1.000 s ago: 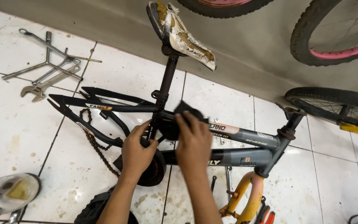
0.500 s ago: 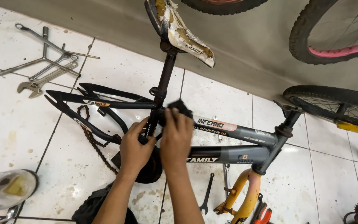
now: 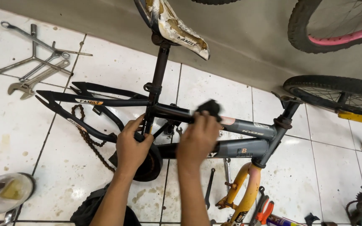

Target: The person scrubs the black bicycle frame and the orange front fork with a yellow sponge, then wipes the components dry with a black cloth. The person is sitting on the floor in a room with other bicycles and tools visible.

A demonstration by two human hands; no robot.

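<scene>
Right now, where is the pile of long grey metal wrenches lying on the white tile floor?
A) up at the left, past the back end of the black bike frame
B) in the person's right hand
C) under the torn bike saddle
A: the grey metal wrenches lie on the white tile floor at upper left, apart from the black bike frame and both hands.

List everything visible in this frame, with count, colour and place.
frame: 1, black and grey, lying on the tiles, centre
saddle: 1, worn white, top centre
chain: 1, rusty, under the rear stays
chainring: 1, black, below the left hand
pedal: 1, black, at the right fingertips
wrenches: several, steel, top left
fork: 1, yellow, bottom centre
wheels: three partly seen, right side
tub: 1, clear, bottom left
pliers: 1, red-handled, bottom right
left hand: on the frame's seat tube area
right hand: on the pedal
</scene>
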